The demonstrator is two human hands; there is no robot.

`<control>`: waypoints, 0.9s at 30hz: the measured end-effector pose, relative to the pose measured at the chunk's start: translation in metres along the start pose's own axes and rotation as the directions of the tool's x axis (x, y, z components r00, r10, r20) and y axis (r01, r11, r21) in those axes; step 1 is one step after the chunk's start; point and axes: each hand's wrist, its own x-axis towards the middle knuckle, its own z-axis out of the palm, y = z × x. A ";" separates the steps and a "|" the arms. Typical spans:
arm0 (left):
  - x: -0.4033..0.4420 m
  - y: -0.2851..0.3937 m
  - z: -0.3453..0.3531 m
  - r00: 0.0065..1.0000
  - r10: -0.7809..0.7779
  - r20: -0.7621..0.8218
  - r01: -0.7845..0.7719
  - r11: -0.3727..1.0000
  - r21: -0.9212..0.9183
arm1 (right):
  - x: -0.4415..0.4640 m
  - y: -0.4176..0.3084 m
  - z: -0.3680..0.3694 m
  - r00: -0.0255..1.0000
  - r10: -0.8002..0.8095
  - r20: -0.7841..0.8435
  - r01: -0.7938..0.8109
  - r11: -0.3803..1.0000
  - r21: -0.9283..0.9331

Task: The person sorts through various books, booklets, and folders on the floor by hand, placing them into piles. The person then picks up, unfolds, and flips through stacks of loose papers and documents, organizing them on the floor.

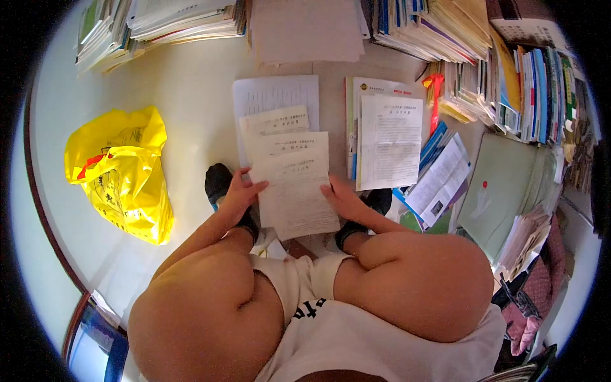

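Note:
Several printed sheets [296, 191] overlap between my two hands, above the floor between my feet. My left hand [244, 193] grips their left edge, thumb on top. At the right edge, my right hand [340, 198] pinches the same sheets, its thumb over the paper. Beyond them lies a lined white sheet [277, 92], partly covered by another printed page [273, 121]. To the right, a stapled-looking printed paper [389, 140] rests on a stack of booklets [351, 127].
A yellow plastic bag [124, 175] stands at the left. Paper stacks [184, 25] line the far side, with more piles [433, 32] and upright books [541, 89] at the right. A blue folder [439, 175] and a green board [499, 191] lie nearer.

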 end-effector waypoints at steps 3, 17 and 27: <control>-0.010 0.007 0.008 0.964 0.121 0.236 -0.190 0.936 0.296 | 0.001 0.011 0.012 0.998 -0.010 -0.059 0.011 1.000 0.027; 0.000 0.002 0.011 0.959 -0.192 0.210 0.081 0.892 0.445 | 0.018 0.017 0.016 0.919 0.035 -0.393 -0.050 0.998 -0.026; 0.020 -0.016 0.003 0.965 0.129 0.228 -0.168 0.973 0.161 | 0.027 -0.037 0.008 0.924 -0.005 -0.382 0.007 1.000 0.005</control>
